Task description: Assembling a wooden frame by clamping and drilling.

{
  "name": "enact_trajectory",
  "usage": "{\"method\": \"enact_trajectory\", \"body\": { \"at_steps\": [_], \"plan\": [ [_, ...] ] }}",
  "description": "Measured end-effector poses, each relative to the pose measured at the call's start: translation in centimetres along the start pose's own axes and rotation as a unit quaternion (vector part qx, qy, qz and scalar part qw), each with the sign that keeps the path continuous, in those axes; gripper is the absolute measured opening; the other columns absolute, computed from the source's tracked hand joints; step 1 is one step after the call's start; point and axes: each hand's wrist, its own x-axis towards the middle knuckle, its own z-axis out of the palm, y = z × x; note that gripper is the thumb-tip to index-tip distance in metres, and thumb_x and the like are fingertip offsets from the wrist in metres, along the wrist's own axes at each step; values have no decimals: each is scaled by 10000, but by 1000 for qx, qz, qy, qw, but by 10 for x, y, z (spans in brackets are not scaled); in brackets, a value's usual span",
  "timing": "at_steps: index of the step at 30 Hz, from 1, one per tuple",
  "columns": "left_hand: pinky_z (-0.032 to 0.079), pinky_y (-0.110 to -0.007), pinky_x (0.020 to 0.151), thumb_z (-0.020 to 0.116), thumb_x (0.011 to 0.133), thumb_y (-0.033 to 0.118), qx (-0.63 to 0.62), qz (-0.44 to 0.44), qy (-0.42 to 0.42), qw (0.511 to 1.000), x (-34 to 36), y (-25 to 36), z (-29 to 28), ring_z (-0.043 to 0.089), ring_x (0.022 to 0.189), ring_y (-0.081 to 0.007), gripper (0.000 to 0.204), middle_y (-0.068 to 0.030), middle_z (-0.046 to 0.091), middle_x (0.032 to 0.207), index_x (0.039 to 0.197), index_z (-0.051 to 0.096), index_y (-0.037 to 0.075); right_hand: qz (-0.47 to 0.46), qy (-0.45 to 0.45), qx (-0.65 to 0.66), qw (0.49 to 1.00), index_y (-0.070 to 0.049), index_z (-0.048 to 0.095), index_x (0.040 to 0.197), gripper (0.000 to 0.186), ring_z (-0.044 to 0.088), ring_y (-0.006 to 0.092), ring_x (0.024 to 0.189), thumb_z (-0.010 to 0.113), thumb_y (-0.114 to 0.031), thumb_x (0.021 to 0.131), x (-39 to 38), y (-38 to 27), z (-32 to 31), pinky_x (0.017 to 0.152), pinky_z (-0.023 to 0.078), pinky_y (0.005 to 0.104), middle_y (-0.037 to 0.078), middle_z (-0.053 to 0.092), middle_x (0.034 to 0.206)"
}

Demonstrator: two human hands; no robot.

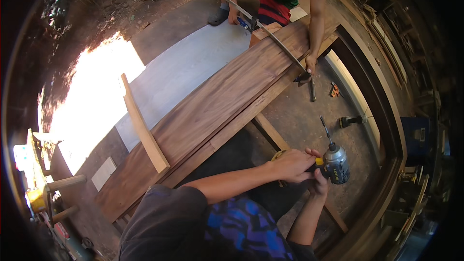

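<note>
My right hand (319, 183) is wrapped around a cordless drill (337, 164), its long bit (326, 128) pointing up and away. My left hand (291, 165) is closed at the drill's handle end; the fingers hide most of the handle. Left of the drill, a wide brown wooden board (208, 111) runs diagonally, with narrower pieces along its near edge. Across its far end lies a long bar clamp (278, 41). A co-worker opposite has one hand (311, 64) at the clamp's near end and the other (233, 15) by its blue handle.
A loose wooden strip (142, 125) lies across the board's near end. On the right stands a dark wooden frame (382, 82). A second drill (352, 121) and an orange-handled tool (334, 89) rest on the floor. Beyond the board is a pale sheet (179, 67).
</note>
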Motion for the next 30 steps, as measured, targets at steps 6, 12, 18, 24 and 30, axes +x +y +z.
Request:
{"method": "enact_trajectory", "body": {
  "at_steps": [6, 12, 18, 24, 30],
  "plan": [
    [555, -454, 740, 683, 887, 358, 103, -87, -3, 991, -1, -29, -71, 709, 868, -331, 300, -126, 735, 903, 953, 775, 80, -20, 124, 252, 960, -54, 486, 1440, 438, 643, 270, 1049, 564, -211, 1038, -13, 102, -34, 1000, 484, 475, 129, 667, 1137],
    [398, -452, 1101, 681, 899, 446, 398, -308, 307, 808, -90, -187, -190, 468, 1358, -347, 586, -181, 545, 1451, 1335, 634, 59, 18, 126, 272, 954, -101, 434, 1483, 494, 616, 242, 818, 567, -276, 1041, -55, 90, -43, 850, 513, 476, 101, 628, 899],
    [398, -444, 1095, 665, 906, 502, 360, -346, 342, 796, -120, -223, -194, 530, 1300, -304, 616, -133, 605, 1387, 1356, 620, 84, -12, 80, 349, 934, -101, 417, 1517, 573, 571, 208, 816, 597, -350, 1033, -89, 102, -104, 841, 491, 416, 72, 576, 892],
    [419, -443, 1068, 662, 902, 560, 351, -375, 311, 800, -116, -219, -202, 561, 1277, -299, 655, -130, 632, 1361, 1366, 620, 99, -19, 45, 504, 862, -108, 430, 1531, 609, 531, 157, 784, 601, -411, 1031, -92, 136, -124, 807, 437, 340, 38, 564, 864],
    [419, -444, 1066, 670, 891, 584, 355, -388, 309, 792, -114, -220, -206, 567, 1266, -291, 668, -113, 633, 1359, 1362, 627, 112, 2, 78, 462, 883, -97, 379, 1519, 689, 527, 181, 710, 661, -454, 1000, -80, 140, -124, 730, 471, 345, 55, 556, 832]
  ]
}}
